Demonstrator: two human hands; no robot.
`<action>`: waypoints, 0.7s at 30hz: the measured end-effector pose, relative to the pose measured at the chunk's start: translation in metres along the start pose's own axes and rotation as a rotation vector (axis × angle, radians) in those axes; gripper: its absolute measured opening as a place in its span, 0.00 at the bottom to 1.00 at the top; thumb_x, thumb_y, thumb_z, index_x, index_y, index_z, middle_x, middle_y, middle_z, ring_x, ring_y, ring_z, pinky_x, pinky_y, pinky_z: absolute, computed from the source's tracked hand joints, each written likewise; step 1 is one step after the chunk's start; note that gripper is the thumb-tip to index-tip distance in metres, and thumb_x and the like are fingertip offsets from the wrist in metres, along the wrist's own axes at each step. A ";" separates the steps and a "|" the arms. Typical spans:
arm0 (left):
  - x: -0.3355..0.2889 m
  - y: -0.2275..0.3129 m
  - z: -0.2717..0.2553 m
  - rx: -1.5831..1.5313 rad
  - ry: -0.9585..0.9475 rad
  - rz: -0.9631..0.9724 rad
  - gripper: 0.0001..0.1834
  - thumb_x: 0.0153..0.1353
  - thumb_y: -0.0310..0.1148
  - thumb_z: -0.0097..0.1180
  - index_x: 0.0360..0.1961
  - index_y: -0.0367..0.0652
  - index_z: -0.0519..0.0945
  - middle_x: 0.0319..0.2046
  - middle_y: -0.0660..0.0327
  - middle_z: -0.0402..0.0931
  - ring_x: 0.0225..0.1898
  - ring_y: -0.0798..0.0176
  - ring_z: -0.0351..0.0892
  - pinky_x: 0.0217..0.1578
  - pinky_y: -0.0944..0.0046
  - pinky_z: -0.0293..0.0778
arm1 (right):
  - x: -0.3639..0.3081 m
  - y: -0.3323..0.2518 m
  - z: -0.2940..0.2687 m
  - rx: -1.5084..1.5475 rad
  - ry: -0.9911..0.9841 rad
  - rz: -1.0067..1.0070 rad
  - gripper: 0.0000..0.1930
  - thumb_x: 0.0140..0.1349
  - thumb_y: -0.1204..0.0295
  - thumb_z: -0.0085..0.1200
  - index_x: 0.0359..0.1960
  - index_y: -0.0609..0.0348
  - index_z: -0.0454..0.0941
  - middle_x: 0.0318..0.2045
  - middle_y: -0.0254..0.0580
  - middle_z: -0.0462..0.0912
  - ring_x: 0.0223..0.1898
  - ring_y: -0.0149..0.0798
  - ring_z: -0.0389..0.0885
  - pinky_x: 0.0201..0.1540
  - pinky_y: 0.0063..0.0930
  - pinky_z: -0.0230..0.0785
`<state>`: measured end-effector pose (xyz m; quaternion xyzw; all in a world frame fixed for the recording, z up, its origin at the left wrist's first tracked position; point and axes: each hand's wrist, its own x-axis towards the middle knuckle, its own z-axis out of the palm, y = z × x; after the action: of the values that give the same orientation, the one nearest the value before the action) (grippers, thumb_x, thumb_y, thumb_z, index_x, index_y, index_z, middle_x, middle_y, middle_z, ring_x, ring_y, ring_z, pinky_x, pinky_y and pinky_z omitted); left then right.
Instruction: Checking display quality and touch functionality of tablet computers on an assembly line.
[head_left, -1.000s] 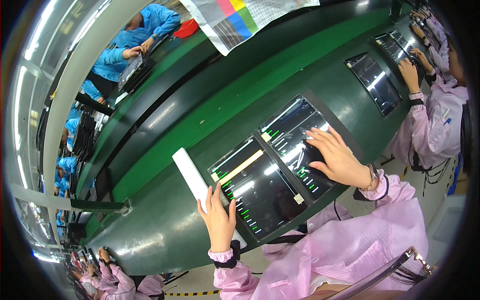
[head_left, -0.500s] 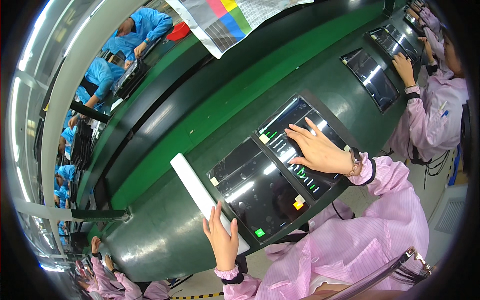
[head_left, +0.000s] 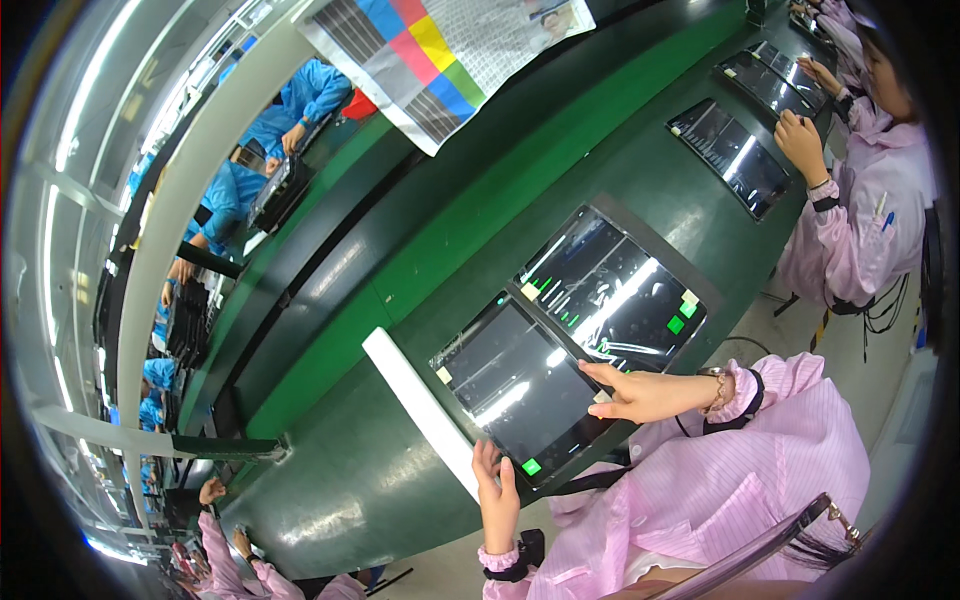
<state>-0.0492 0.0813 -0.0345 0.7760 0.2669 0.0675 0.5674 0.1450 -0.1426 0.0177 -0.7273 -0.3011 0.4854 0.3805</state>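
Observation:
Two dark glossy display panels lie side by side on the green bench. The left panel [head_left: 500, 355] shows a grey picture, a green patch near its lower corner and small pale tabs. On the right panel [head_left: 585, 275] are green and white lines and green patches. My left hand [head_left: 496, 497] is open at the left panel's near left corner, beside the end of a long white bar [head_left: 420, 402]. My right hand [head_left: 645, 394] has index finger and thumb apart over the left panel's near right corner, by a pale tab; neither hand holds anything.
A printed colour chart sheet [head_left: 435, 55] hangs over the far side. More panels [head_left: 735, 155] lie to the right, where a co-worker in pink [head_left: 850, 220] sits. People in blue [head_left: 300, 100] work beyond the dark rail. A pale post [head_left: 150, 290] stands at left.
My right hand has left the right panel for the left panel's near right corner. My left hand has shifted right to the panel's corner. The left screen turned from black to grey.

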 end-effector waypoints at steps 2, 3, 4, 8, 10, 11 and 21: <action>0.001 0.009 0.007 -0.055 0.015 0.007 0.28 0.70 0.36 0.42 0.67 0.38 0.52 0.61 0.43 0.60 0.58 0.54 0.66 0.60 0.59 0.61 | 0.006 0.031 0.019 0.102 0.142 -0.143 0.42 0.66 0.48 0.44 0.68 0.66 0.41 0.52 0.59 0.74 0.31 0.41 0.79 0.37 0.32 0.70; 0.001 0.012 0.008 -0.171 0.053 -0.027 0.28 0.71 0.37 0.41 0.66 0.38 0.52 0.61 0.44 0.61 0.58 0.54 0.66 0.60 0.59 0.61 | 0.016 0.058 0.031 0.175 0.238 -0.280 0.41 0.66 0.49 0.45 0.68 0.63 0.41 0.65 0.58 0.59 0.25 0.33 0.74 0.29 0.28 0.68; 0.000 0.012 0.007 -0.285 0.100 -0.067 0.28 0.71 0.38 0.40 0.66 0.38 0.52 0.60 0.44 0.62 0.59 0.55 0.66 0.59 0.59 0.62 | 0.012 0.050 0.028 0.178 0.248 -0.293 0.41 0.66 0.49 0.45 0.68 0.63 0.41 0.65 0.58 0.59 0.25 0.33 0.74 0.29 0.28 0.68; 0.004 0.016 -0.010 -0.576 0.200 -0.091 0.24 0.71 0.39 0.40 0.62 0.35 0.61 0.47 0.53 0.75 0.43 0.65 0.76 0.46 0.66 0.73 | -0.003 0.030 0.021 0.557 0.042 -0.126 0.39 0.67 0.52 0.45 0.69 0.61 0.41 0.70 0.49 0.49 0.18 0.22 0.60 0.19 0.17 0.57; 0.008 0.018 -0.012 -0.748 0.141 -0.064 0.23 0.71 0.40 0.40 0.58 0.33 0.66 0.45 0.56 0.75 0.43 0.68 0.75 0.45 0.66 0.72 | -0.002 0.034 0.024 0.616 0.029 -0.143 0.39 0.68 0.53 0.45 0.69 0.63 0.40 0.70 0.50 0.47 0.16 0.22 0.58 0.18 0.17 0.56; 0.008 0.017 -0.006 -0.693 0.185 -0.045 0.22 0.71 0.40 0.40 0.57 0.33 0.67 0.46 0.56 0.74 0.46 0.66 0.73 0.48 0.65 0.69 | 0.000 0.034 0.027 0.617 0.026 -0.154 0.39 0.68 0.53 0.45 0.69 0.63 0.40 0.70 0.50 0.47 0.16 0.22 0.58 0.18 0.17 0.56; 0.009 0.029 0.014 -0.680 0.164 0.014 0.19 0.68 0.39 0.46 0.52 0.35 0.71 0.48 0.59 0.74 0.49 0.63 0.74 0.50 0.63 0.69 | 0.008 0.031 0.011 0.507 0.132 -0.197 0.34 0.67 0.54 0.47 0.67 0.60 0.50 0.60 0.40 0.66 0.29 0.27 0.72 0.25 0.19 0.64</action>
<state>-0.0262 0.0674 -0.0149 0.5367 0.2683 0.2184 0.7696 0.1397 -0.1497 -0.0145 -0.6063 -0.2138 0.4574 0.6144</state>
